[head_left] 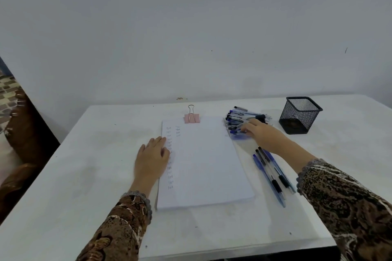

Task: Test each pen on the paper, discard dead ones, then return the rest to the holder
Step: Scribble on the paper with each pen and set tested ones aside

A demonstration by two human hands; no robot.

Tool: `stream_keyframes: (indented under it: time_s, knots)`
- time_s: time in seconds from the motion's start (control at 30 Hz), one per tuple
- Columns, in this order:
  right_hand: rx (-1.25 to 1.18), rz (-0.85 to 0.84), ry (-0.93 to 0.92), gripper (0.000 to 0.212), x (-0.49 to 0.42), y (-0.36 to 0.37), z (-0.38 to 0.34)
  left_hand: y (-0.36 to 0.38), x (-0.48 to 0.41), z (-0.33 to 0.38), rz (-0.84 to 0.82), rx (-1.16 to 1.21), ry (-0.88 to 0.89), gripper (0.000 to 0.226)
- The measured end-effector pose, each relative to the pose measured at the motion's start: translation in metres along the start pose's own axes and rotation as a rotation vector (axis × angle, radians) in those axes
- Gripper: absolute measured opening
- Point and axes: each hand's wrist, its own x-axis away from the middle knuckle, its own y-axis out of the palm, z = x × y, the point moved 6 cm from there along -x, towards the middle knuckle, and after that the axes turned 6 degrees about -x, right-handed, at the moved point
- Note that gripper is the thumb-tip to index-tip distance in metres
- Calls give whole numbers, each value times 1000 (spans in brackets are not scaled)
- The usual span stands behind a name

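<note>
A white table (84, 176) was placed against a grey wall (191, 27). The pad of paper (207, 165), held by a pink binder clip (192, 118), was pressed at its left edge by the left hand (151, 159), with the fingers straight. The right hand (261, 133) was laid on the pile of pens (239, 117), near the black mesh holder (299, 116); whether a pen was gripped could not be told. Three pens (273, 176) were laid just right of the paper.

Only one bit of writing here: two short columns of handwritten marks (170, 177) down the left edge of the paper (203, 161), centre frame, too small and blurred to read.
</note>
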Motion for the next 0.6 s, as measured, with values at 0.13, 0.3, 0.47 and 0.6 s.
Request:
stream_keyframes:
  time_s: [0.13, 0.3, 0.47, 0.6]
  knots:
    - [-746, 304, 202, 20, -5, -30, -11, 0, 0, 0, 0, -11, 5, 44]
    - [-2101, 462, 478, 62, -18, -22, -53, -2, 0, 2, 2, -31, 1, 45]
    - [-2530, 728, 595, 58, -22, 28, -80, -1, -1, 2, -31, -50, 3, 46]
    - [-2600, 830, 622, 44, -22, 50, -85, -2, -1, 4, -40, -58, 12, 46]
